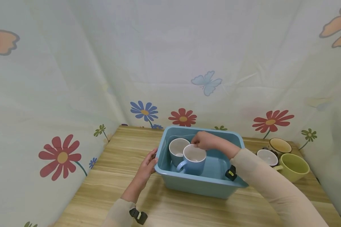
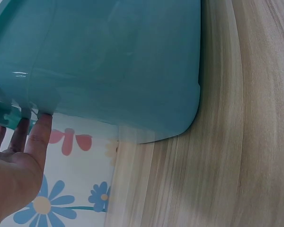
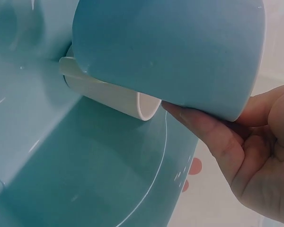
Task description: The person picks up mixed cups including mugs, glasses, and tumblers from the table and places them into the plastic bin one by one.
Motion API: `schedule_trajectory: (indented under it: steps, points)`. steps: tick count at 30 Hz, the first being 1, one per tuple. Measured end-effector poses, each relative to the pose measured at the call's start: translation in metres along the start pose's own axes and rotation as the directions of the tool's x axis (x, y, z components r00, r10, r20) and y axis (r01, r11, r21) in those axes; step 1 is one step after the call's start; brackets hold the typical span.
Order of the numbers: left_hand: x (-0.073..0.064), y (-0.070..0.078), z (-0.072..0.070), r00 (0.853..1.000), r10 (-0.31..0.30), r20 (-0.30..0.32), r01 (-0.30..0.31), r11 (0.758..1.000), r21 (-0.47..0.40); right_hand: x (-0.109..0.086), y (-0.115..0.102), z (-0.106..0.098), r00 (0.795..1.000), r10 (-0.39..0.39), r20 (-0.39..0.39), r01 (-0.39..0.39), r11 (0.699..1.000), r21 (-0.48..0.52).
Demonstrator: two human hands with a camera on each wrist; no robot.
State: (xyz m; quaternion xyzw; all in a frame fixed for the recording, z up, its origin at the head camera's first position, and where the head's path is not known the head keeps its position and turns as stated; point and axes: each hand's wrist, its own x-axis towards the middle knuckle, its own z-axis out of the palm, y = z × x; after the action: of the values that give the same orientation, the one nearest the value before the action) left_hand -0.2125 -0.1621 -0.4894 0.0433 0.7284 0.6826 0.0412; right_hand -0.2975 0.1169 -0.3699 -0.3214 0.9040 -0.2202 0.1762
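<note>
A light blue mug (image 1: 194,167) with a pale inside is held by my right hand (image 1: 206,141), which pinches its rim from the far side. In the right wrist view, thumb and fingers grip the wall of that blue mug (image 3: 170,52) at its lip. A white mug (image 1: 178,148) stands left of it inside the blue plastic bin (image 1: 193,186). My left hand (image 1: 146,164) is at the bin's left end, and its nearly straight fingers (image 2: 39,137) touch the outer wall below the rim in the left wrist view.
Right of the bin stand a yellow-green mug (image 1: 294,168), a small white cup (image 1: 267,157) and a cup with a tan inside (image 1: 280,145). The wooden table (image 1: 125,148) meets a flower-printed curtain (image 1: 159,78) at the back and sides.
</note>
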Motion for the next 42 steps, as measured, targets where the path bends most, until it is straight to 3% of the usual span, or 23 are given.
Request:
schedule_trajectory:
  steps: [22,35,42]
  points:
    - [0.003,-0.004,-0.002,1.000,-0.011,0.004,0.011,1.000,0.005,0.025,0.000,0.018,0.994,-0.088,0.057,0.091,0.995,-0.045]
    - [0.001,-0.003,-0.001,1.000,-0.007,-0.009,0.007,1.000,-0.003,0.036,0.001,0.038,0.996,0.001,0.089,-0.004,0.999,0.038]
    - [0.001,-0.003,-0.001,1.000,-0.002,-0.012,0.002,1.000,-0.015,0.035,-0.003,0.040,0.998,-0.011,0.063,0.009,1.000,0.020]
